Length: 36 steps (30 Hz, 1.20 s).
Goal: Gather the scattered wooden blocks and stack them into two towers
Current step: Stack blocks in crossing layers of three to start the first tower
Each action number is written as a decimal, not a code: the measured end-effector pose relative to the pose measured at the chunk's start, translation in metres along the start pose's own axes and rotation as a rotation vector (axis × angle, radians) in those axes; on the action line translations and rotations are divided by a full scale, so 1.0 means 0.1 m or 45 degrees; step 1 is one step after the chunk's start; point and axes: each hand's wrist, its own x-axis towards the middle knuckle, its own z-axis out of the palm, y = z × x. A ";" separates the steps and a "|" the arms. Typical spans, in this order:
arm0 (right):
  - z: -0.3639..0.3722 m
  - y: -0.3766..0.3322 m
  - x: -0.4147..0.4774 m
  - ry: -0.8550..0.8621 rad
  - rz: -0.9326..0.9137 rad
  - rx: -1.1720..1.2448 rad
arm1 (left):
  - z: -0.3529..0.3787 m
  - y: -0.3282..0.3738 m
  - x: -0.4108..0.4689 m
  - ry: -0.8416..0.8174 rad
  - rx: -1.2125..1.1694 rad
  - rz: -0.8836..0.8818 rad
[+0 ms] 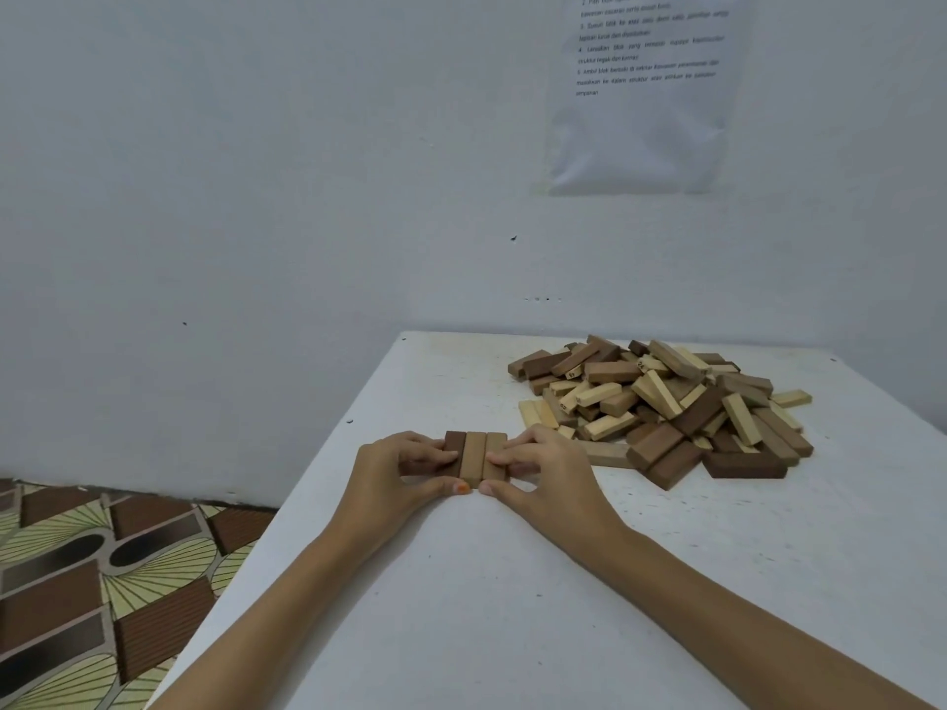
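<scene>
Left hand (405, 466) and right hand (538, 466) are pressed from either side against a row of three brown rectangular wooden blocks (474, 458), laid flat and side by side on the white speckled tabletop (512, 607). Fingers are curled onto the block tops, thumbs set at the near ends; the row is pinched, not lifted. A further block appears tucked under each hand, but this cannot be confirmed.

Step judged: first layer of tower one is being squared. Doing it well: long faces closed with no gaps, near ends aligned flush with the thumbs, pressure kept even from both sides so the middle block is not popped up. Next layer is best laid crosswise.

Remaining stock: a loose heap of pale and dark wooden blocks (666, 407), far right, just beyond the right hand. Task barely begun.

Room: the left table edge (307, 484) runs near the left hand, patterned floor (77, 581) below it, so drift left is to be avoided. Open tabletop lies near and right, suitable for tower two. Wall (256, 197) close behind.
</scene>
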 end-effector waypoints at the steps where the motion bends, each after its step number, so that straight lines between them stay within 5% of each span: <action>1: -0.01 0.01 0.00 0.007 -0.006 -0.011 | 0.02 0.00 0.00 0.006 0.003 0.007; 36: 0.01 0.06 -0.05 0.061 -0.077 -0.181 | 0.12 -0.08 0.03 -0.065 0.319 0.226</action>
